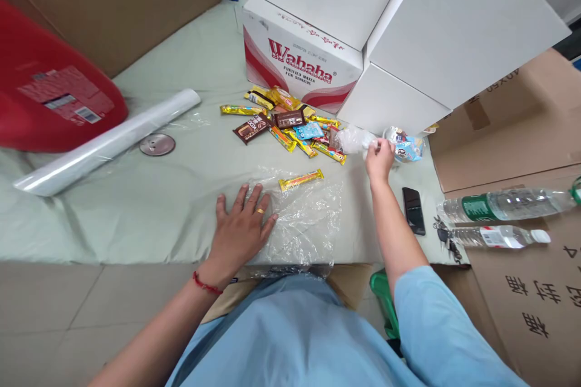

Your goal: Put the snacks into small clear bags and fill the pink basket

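Note:
My left hand (240,224) lies flat with its fingers spread, over the left edge of a clear sheet of plastic film (304,224) on the table. On the sheet's upper part rests a yellow wrapped snack stick (301,179). Farther right, my right hand (380,160) has its fingers pinched at a thin whitish plastic bag (356,139); the fingertips are partly hidden. Just left of that bag is a pile of wrapped snacks, with brown chocolate packets (252,127), yellow sticks and a blue packet (308,130). Beyond my right hand sits a light-blue snack packet (409,149).
A long roll of plastic film (109,142) and a round metal disc (157,144) lie left, beside a red container (54,91). White boxes (299,60) stand behind the snacks. At right are a phone (413,210), keys (447,236), bottles (512,202) and cardboard (503,121).

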Motion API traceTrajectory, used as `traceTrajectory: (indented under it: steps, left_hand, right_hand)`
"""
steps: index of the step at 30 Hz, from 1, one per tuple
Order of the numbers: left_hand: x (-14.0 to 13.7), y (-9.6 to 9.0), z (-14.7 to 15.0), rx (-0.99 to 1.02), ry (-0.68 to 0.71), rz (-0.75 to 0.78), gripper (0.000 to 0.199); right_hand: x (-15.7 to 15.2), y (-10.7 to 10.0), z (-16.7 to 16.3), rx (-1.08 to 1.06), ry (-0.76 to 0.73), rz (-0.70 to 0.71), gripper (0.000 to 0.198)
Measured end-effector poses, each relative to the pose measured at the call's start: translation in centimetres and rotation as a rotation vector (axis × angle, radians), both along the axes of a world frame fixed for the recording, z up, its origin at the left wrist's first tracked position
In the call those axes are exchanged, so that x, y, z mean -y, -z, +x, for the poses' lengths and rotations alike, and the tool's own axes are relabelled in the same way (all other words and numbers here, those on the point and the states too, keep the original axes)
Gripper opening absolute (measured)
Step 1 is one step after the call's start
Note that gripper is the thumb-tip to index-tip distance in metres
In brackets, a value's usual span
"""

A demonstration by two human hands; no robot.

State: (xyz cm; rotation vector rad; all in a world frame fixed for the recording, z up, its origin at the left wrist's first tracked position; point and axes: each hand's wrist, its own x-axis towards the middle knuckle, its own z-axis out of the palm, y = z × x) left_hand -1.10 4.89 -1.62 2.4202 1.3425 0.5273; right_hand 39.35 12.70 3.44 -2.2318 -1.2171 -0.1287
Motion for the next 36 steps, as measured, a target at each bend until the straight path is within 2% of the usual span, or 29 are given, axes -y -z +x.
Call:
traceTrajectory:
  steps: [2,4,6,7,11,14,17,19,20,23,25,26,28,31,33,36]
  left_hand:
    - [0.0,-0.1,0.0,-0.006,-0.001,0.000,0.056]
    - [0.0,-0.1,0.0,-0.018,0.002,0.001,0.055]
    - [0.0,-0.1,0.1,-0.035,-0.001,0.010,0.055]
    - [0.0,-0.1,0.1,-0.046,-0.006,0.020,0.054]
    - [0.0,0.2,0.3,-0.085,-0.019,0.059,0.053]
    - [0.0,0.4,0.2,-0.086,-0.016,0.070,0.053]
    - [0.0,0.5,0.2,-0.083,-0.013,0.070,0.052]
    - [0.0,0.4,0.2,-0.094,-0.014,0.076,0.052]
    - [0.0,0.4,0.2,-0.102,-0.015,0.081,0.052]
    - [0.0,0.3,0.3,-0.121,-0.016,0.094,0.052]
    - [0.0,0.3,0.3,-0.121,-0.015,0.096,0.051]
    - [0.0,0.2,0.3,-0.117,-0.015,0.095,0.051]
    - [0.0,0.2,0.3,-0.106,-0.018,0.092,0.052]
    - [0.0,0.3,0.3,-0.095,-0.020,0.090,0.052]
    - [0.0,0.3,0.3,-0.091,-0.018,0.089,0.052]
    - [0.0,0.4,0.3,-0.090,-0.017,0.088,0.051]
  right_hand:
    - [-2.9,0.2,-0.3,-0.052,-0.031,-0.071,0.046]
    - [-5.0,1.1,-1.1,-0.087,-0.079,-0.196,0.066]
    - [-6.0,2.0,-1.7,-0.093,-0.106,-0.276,0.079]
    - [-6.2,2.3,-1.7,-0.090,-0.109,-0.290,0.078]
    - [-6.1,2.2,-0.2,-0.064,-0.089,-0.269,0.057]
    - [-6.3,0.8,1.6,0.017,-0.079,-0.194,0.056]
    - [-6.8,-0.3,3.2,0.202,-0.094,-0.058,0.058]
    - [-7.0,-0.5,4.0,0.305,-0.096,-0.042,0.061]
    - [-7.1,-0.3,4.3,0.333,-0.100,-0.089,0.062]
    - [-7.0,0.4,4.6,0.343,-0.177,-0.375,0.062]
    - [-6.7,0.6,4.5,0.331,-0.224,-0.482,0.066]
    - [-6.4,0.5,4.4,0.332,-0.229,-0.471,0.069]
    - [-5.1,-0.2,4.0,0.345,-0.235,-0.373,0.072]
    - [-1.7,-1.4,3.5,0.355,-0.265,-0.282,0.055]
    - [1.0,-1.8,3.5,0.335,-0.199,-0.341,0.041]
    - [3.7,-1.2,4.1,0.257,-0.056,-0.577,0.034]
